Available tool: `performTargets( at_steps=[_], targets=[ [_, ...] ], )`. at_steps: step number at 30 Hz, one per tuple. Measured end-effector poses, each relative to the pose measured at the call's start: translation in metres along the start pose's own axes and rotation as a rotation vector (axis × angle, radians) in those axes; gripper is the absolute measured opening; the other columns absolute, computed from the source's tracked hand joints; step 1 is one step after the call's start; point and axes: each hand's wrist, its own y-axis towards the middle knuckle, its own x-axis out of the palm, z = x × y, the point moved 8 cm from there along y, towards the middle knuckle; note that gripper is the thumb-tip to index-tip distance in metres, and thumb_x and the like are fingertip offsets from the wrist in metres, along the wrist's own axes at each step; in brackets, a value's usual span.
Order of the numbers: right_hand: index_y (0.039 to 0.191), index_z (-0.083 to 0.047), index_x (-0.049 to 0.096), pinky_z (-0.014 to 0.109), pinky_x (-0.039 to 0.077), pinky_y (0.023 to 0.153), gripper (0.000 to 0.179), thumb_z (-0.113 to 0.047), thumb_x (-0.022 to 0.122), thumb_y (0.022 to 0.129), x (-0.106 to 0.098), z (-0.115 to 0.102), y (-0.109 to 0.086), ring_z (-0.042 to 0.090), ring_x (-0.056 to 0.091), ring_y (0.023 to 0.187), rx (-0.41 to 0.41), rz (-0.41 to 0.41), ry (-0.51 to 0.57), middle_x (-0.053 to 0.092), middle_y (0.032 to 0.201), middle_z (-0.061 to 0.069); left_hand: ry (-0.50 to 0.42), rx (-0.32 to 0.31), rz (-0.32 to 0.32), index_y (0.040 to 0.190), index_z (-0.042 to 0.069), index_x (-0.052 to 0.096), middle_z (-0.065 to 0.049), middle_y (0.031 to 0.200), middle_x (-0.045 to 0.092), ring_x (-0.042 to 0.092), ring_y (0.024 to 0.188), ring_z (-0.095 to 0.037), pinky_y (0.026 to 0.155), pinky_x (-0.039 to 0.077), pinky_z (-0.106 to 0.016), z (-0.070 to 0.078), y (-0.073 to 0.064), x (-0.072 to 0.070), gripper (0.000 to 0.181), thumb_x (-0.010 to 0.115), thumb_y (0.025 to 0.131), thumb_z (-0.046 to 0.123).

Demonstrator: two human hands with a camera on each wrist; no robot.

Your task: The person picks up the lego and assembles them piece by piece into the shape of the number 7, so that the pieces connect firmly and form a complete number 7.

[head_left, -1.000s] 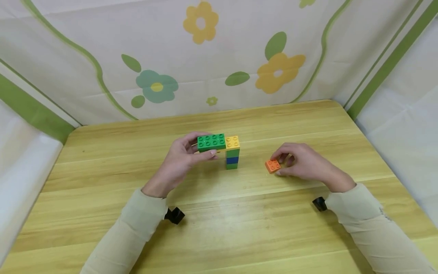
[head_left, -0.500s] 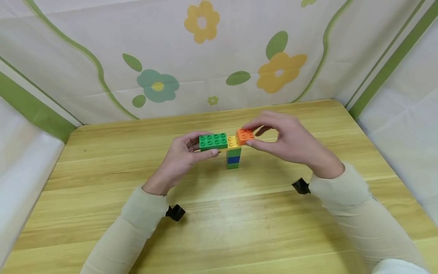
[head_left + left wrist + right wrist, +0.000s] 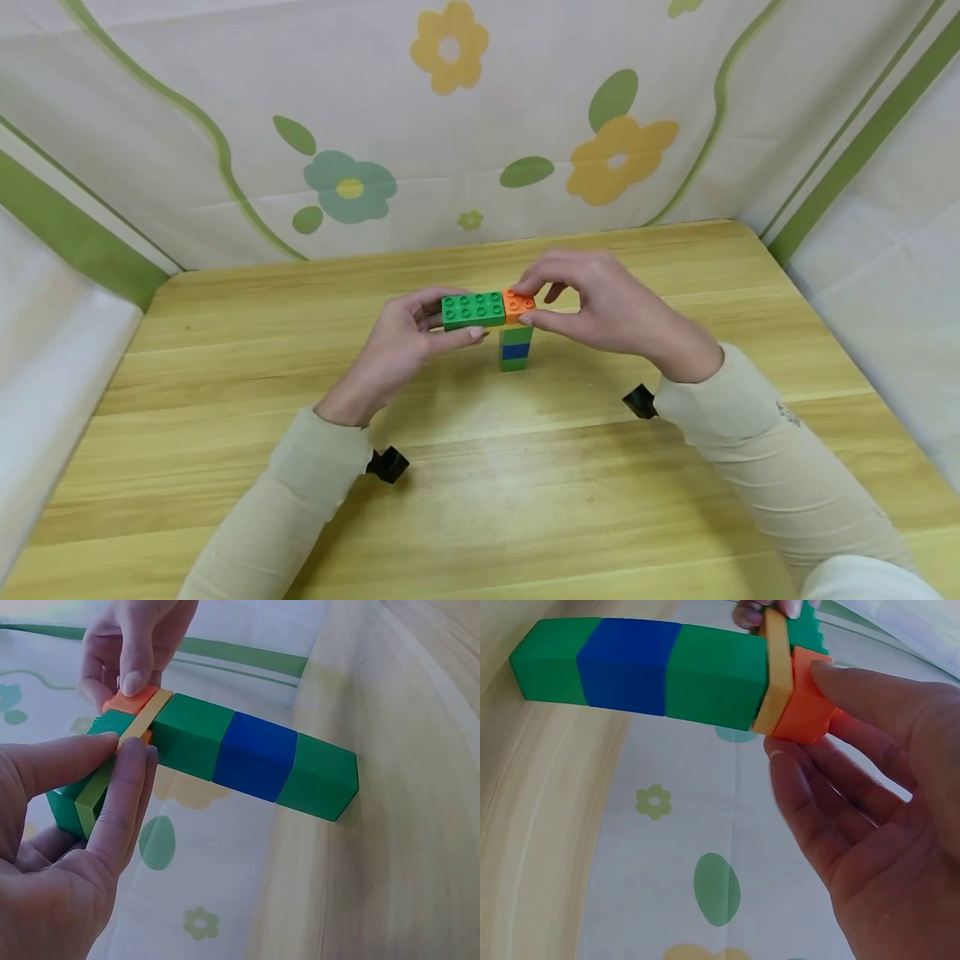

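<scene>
A column of toy building bricks stands upright on the table, a blue brick (image 3: 514, 352) between two green ones. Across its top lies a thin yellow plate (image 3: 778, 664), jutting out to the left. On that overhang sits a long green brick (image 3: 472, 309), which my left hand (image 3: 397, 346) grips from the left, thumb in front and fingertips under the plate. My right hand (image 3: 607, 304) pinches a small orange brick (image 3: 517, 307) between thumb and fingers. The orange brick is over the column, right beside the long green brick and against the yellow plate in the right wrist view.
The wooden table (image 3: 480, 500) spreads around the column. Behind it hangs a white cloth (image 3: 247, 50) with printed flowers and leaves. Black wrist-worn pieces stick out at the left cuff (image 3: 318, 458) and right cuff (image 3: 693, 396).
My right hand has carried the orange brick up and left from low beside the column onto its top, next to the long green brick. My left hand has kept its grip, almost still.
</scene>
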Motion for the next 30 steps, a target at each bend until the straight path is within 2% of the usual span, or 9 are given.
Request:
performTargets(
  at_steps=[4,8,16,19,24,27,30],
  targets=[
    [0.108,-0.007,0.078,0.035,0.065,0.085,0.022,-0.006,0.089,0.089,0.003,-0.001,-0.001,0.017,0.073,0.100,-0.026,0.003,0.011,0.079,0.109,0.003,-0.004,0.007,-0.001,0.139,0.012,0.068,-0.013,0.132,0.071,0.074,0.115,-0.026,0.094,0.065,-0.030,0.002,-0.001,0.001,0.048,0.085,0.093,0.009],
    [0.108,-0.007,0.077,0.036,0.065,0.087,0.025,-0.004,0.090,0.087,0.004,-0.001,-0.005,0.016,0.074,0.098,-0.034,0.048,0.029,0.078,0.109,0.004,-0.019,0.020,-0.004,0.139,0.011,0.068,-0.014,0.131,0.070,0.075,0.114,-0.026,0.098,0.065,-0.039,0.003,-0.003,0.003,0.048,0.083,0.094,0.006],
    [0.108,-0.008,0.077,0.027,0.062,0.089,0.028,-0.005,0.091,0.085,0.005,0.000,-0.008,0.013,0.073,0.097,-0.045,0.109,0.058,0.078,0.109,0.002,-0.049,0.039,0.006,0.139,0.011,0.068,-0.014,0.131,0.069,0.074,0.114,-0.026,0.103,0.062,-0.048,0.005,-0.007,0.003,0.047,0.082,0.095,0.005],
    [0.110,-0.008,0.077,0.028,0.064,0.089,0.029,-0.004,0.091,0.085,0.006,0.002,-0.006,0.014,0.074,0.098,-0.037,0.119,0.104,0.078,0.109,0.003,-0.044,0.064,0.017,0.140,0.012,0.068,-0.014,0.132,0.069,0.073,0.115,-0.026,0.101,0.064,-0.045,0.008,-0.009,0.002,0.048,0.082,0.094,0.004],
    [0.121,-0.011,0.077,0.031,0.065,0.089,0.038,-0.007,0.092,0.086,0.012,0.018,-0.012,0.014,0.074,0.102,0.083,0.109,0.249,0.078,0.117,0.002,-0.024,0.157,0.049,0.141,0.008,0.066,-0.013,0.142,0.064,0.067,0.121,-0.026,0.095,0.064,-0.027,0.013,-0.012,0.001,0.052,0.081,0.092,-0.002],
    [0.129,-0.013,0.073,0.032,0.064,0.093,0.049,-0.008,0.093,0.084,0.015,0.031,-0.018,0.015,0.072,0.108,0.183,0.101,0.319,0.076,0.123,0.002,-0.045,0.207,0.070,0.142,0.005,0.063,-0.013,0.145,0.059,0.066,0.123,-0.026,0.094,0.064,-0.025,0.016,-0.014,0.000,0.054,0.079,0.092,-0.006],
    [0.133,-0.013,0.069,0.035,0.062,0.098,0.055,-0.009,0.094,0.083,0.020,0.042,-0.025,0.018,0.070,0.113,0.266,0.073,0.352,0.074,0.126,0.002,-0.061,0.224,0.092,0.142,0.005,0.060,-0.011,0.144,0.059,0.067,0.122,-0.024,0.094,0.064,-0.025,0.019,-0.017,-0.002,0.054,0.078,0.092,-0.006]
  ],
)
